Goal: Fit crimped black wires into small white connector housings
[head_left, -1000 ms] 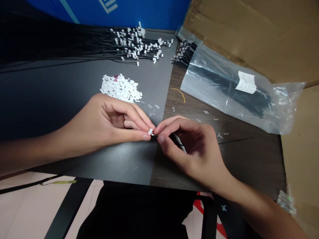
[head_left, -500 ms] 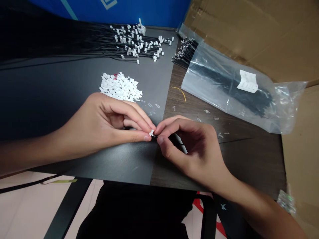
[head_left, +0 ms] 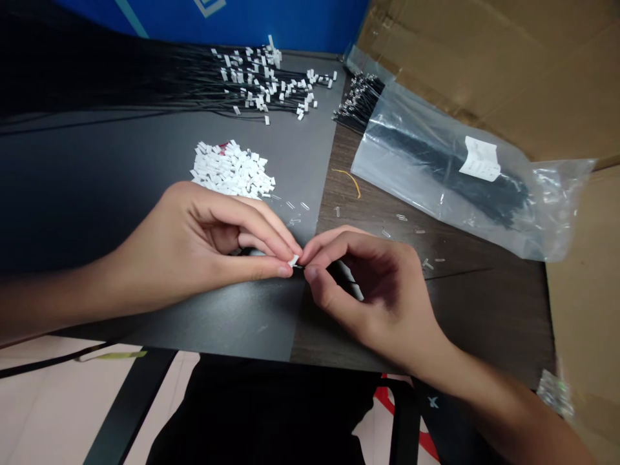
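Between the thumb and fingertips of my left hand [head_left: 227, 236] is a small white connector housing [head_left: 293, 260]. My right hand [head_left: 372, 278] pinches a thin black wire [head_left: 460, 274] right beside it, and the wire trails off to the right across the table. The fingertips of both hands nearly touch. Whether the wire's end sits inside the housing is hidden by the fingers. Behind my left hand lies a heap of loose white connector housings [head_left: 235, 169].
Black wires with white housings on their ends [head_left: 266, 84] lie at the back left. A clear plastic bag [head_left: 407, 174] of black wires stretches along the right, against a cardboard box [head_left: 508, 71]. Small clear bits [head_left: 402, 217] and a yellow strip [head_left: 349, 179] dot the table [head_left: 484, 323].
Both hands stay nearly in place with the same pinch. The white housing has turned slightly between the left fingertips. The whole view has shifted a touch.
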The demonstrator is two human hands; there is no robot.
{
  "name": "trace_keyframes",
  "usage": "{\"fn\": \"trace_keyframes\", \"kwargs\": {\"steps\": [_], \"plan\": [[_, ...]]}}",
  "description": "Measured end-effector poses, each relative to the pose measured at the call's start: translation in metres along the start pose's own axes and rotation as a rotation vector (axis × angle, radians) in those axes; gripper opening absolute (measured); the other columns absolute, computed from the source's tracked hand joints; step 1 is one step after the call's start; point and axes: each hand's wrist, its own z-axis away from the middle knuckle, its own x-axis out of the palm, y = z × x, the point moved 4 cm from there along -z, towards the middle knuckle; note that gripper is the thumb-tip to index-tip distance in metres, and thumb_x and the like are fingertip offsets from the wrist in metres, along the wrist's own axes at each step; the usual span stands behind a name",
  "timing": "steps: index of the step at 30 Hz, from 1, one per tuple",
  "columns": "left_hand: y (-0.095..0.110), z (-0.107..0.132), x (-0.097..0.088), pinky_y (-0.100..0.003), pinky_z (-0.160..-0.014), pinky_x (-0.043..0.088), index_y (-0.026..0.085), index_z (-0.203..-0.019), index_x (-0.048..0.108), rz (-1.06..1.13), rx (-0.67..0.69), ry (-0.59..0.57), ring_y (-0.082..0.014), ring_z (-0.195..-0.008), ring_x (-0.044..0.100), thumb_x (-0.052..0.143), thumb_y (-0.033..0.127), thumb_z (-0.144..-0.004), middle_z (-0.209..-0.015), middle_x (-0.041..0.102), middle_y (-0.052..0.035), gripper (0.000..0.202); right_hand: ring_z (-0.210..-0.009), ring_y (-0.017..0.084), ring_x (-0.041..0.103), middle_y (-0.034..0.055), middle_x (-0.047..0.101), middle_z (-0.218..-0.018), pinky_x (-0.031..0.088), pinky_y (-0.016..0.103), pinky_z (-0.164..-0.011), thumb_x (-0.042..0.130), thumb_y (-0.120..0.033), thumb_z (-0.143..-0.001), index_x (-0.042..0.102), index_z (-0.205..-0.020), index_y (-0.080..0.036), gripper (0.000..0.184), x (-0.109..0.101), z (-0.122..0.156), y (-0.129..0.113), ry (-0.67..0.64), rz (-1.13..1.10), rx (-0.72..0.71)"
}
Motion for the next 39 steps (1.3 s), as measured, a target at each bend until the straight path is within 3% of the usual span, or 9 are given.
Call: {"fn": "trace_keyframes", "kwargs": {"steps": [7, 16, 29, 39], "plan": [[0.009, 0.004, 0.002, -0.025, -0.089, 0.081, 0.035, -0.098, 0.104, -0.085, 0.068, 0.028, -0.0192, -0.09, 0.094, 0.106, 0.017, -0.104, -0.104, 0.099, 0.0014, 0.019, -0.096, 0.021, 0.09, 0.0067, 0.096, -0.113, 0.073, 0.036, -0.096, 0.09, -0.009, -0.103, 0.085, -0.089, -0.024, 0.021, 0.001, 0.0, -0.002, -0.002, 0.014, 0.033], [0.015, 0.006, 0.003, -0.03, -0.084, 0.081, 0.035, -0.097, 0.104, -0.142, 0.101, 0.038, -0.0217, -0.088, 0.094, 0.107, 0.02, -0.105, -0.102, 0.099, -0.001, 0.017, -0.096, 0.019, 0.089, 0.0049, 0.096, -0.107, 0.071, 0.031, -0.095, 0.095, -0.005, -0.092, 0.085, -0.085, -0.023, 0.022, 0.003, -0.003, 0.001, -0.05, -0.114, 0.163], [0.012, 0.008, 0.002, -0.026, -0.082, 0.08, 0.037, -0.094, 0.103, -0.164, 0.105, 0.05, -0.0181, -0.083, 0.092, 0.105, 0.024, -0.106, -0.098, 0.098, 0.0021, 0.018, -0.089, 0.018, 0.083, 0.0015, 0.091, -0.094, 0.067, 0.027, -0.085, 0.1, -0.006, -0.085, 0.085, -0.08, -0.023, 0.023, 0.004, -0.004, 0.003, -0.042, -0.214, 0.324], [0.016, 0.01, 0.002, -0.031, -0.082, 0.079, 0.044, -0.099, 0.103, -0.298, 0.117, 0.073, -0.0222, -0.086, 0.094, 0.103, 0.033, -0.109, -0.104, 0.099, 0.0021, 0.015, -0.092, 0.019, 0.088, 0.003, 0.093, -0.096, 0.069, 0.028, -0.088, 0.092, -0.008, -0.091, 0.082, -0.084, -0.023, 0.02, 0.004, -0.003, 0.001, -0.044, -0.127, 0.228]]}}
